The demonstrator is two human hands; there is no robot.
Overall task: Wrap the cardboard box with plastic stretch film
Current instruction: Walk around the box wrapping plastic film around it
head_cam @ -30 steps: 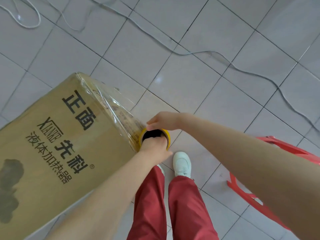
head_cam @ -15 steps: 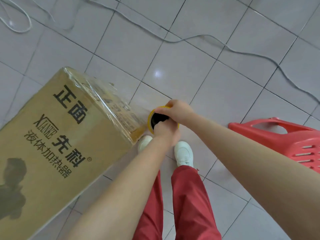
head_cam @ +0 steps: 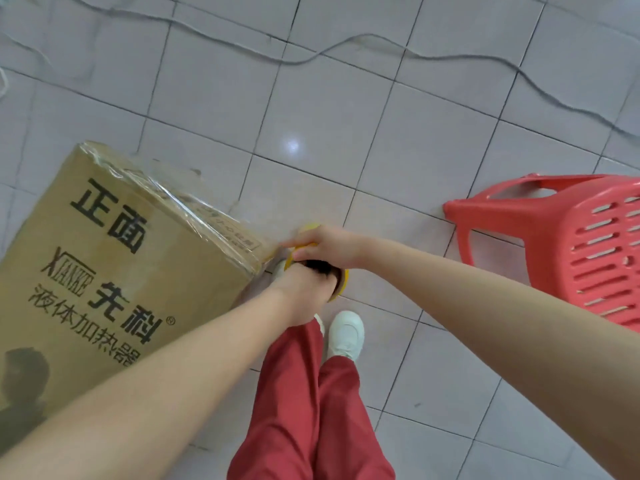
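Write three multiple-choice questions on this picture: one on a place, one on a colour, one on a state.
1. Where is the red plastic stool? A. on a table; B. on the grey tiled floor, to the person's right; C. on a shelf.
2. What colour is the core rim of the clear stretch film roll? A. blue; B. yellow; C. green.
3. What do the left hand and the right hand do? A. both grip the roll beside the brown cardboard box; B. both hang empty; C. both wave.
Key: 1 B, tiles lie under it; 2 B, a yellow edge shows under the hands; 3 A, the fingers of both hands close on the roll.
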